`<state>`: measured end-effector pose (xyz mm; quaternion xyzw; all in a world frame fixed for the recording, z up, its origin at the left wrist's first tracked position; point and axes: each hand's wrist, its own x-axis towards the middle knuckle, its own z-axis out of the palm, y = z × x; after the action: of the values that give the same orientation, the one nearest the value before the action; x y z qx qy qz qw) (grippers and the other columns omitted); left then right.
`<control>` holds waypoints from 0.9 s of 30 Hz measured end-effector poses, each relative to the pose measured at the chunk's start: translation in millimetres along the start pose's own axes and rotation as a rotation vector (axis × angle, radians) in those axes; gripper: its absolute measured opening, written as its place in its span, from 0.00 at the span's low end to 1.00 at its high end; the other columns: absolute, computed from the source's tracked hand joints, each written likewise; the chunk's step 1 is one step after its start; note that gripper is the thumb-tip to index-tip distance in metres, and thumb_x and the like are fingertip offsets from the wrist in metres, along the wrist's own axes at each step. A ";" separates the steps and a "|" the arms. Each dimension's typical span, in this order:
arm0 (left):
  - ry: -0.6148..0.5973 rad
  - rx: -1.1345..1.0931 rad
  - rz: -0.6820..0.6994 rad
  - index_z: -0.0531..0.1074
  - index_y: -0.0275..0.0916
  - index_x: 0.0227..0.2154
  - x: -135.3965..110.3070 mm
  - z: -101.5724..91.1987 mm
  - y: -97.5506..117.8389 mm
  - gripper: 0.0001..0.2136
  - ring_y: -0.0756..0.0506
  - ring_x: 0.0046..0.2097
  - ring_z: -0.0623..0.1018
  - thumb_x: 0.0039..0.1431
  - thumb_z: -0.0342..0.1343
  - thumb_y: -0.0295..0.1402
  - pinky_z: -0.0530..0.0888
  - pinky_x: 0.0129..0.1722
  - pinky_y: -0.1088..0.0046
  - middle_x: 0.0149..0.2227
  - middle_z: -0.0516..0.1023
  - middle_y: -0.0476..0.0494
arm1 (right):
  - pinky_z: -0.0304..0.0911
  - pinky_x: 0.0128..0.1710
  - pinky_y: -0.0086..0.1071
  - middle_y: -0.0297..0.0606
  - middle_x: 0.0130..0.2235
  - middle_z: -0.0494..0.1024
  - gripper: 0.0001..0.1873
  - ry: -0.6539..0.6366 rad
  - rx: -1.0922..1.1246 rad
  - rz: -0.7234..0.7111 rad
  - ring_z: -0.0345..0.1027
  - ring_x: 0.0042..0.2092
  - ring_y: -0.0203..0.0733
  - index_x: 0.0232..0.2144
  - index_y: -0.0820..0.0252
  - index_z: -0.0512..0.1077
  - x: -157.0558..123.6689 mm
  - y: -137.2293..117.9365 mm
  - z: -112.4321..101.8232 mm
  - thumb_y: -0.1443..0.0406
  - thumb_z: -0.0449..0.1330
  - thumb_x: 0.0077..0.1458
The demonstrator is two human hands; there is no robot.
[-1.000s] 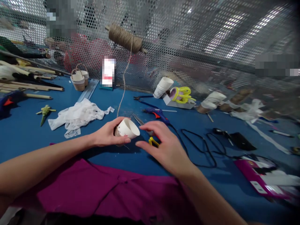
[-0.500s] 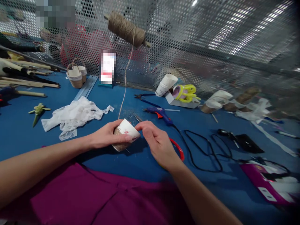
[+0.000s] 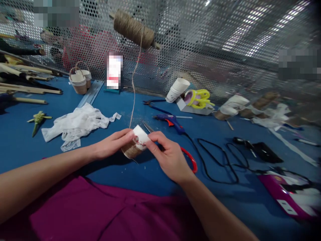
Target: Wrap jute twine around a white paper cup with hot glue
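Note:
Between my hands is a tilted white paper cup (image 3: 140,134), its lower part wrapped in brown twine. My left hand (image 3: 114,144) grips the cup's left side, thumb near the printed band. With thumb and fingers, my right hand (image 3: 167,154) pinches the cup's rim on the right. A strand of twine (image 3: 132,97) rises from behind the cup to a twine spool (image 3: 134,29) hung on a rod. Scissors with a red handle (image 3: 190,160) lie partly hidden beneath my right hand, their blade tip showing beyond it.
White lace (image 3: 80,124) lies to the left, with two small twine baskets (image 3: 79,83) behind it. A blue glue gun (image 3: 172,122) and its black cord lie right of centre. Stacked paper cups (image 3: 178,89) and yellow-handled scissors (image 3: 200,98) stand by the mesh screen (image 3: 190,43).
The cup has turned a little in my hands. My left thumb has shifted up towards the rim, and my right hand has gone from touching the rim to pinching it.

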<state>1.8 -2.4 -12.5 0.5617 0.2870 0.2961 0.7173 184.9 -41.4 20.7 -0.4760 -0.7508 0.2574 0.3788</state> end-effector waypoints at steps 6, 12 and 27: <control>0.274 0.151 0.091 0.50 0.40 0.55 3.4 -0.5 4.0 0.27 0.46 0.36 0.71 0.55 0.50 0.42 0.67 0.39 0.66 0.36 0.71 0.43 | 0.58 0.35 0.32 0.33 0.30 0.71 0.07 0.112 0.082 0.096 0.63 0.33 0.36 0.26 0.57 0.70 0.8 7.4 -9.6 0.62 0.55 0.52; 0.105 -0.220 -0.017 0.57 0.38 0.49 3.2 -5.3 6.2 0.25 0.45 0.38 0.72 0.51 0.55 0.42 0.68 0.40 0.64 0.37 0.70 0.42 | 0.58 0.33 0.31 0.29 0.24 0.68 0.12 0.117 0.603 0.292 0.60 0.28 0.33 0.21 0.56 0.68 3.9 11.4 -8.3 0.55 0.62 0.44; -0.277 -0.036 -0.161 0.72 0.34 0.29 -2.1 -15.0 7.6 0.06 0.52 0.31 0.72 0.46 0.60 0.27 0.67 0.37 0.72 0.28 0.73 0.49 | 0.61 0.34 0.29 0.34 0.33 0.72 0.10 -0.099 0.215 0.204 0.65 0.34 0.33 0.34 0.59 0.69 7.3 5.7 -12.8 0.59 0.54 0.53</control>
<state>-11.5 7.1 -8.0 0.5592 0.2240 0.1623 0.7815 196.4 -32.1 26.2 -0.4932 -0.6843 0.3967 0.3620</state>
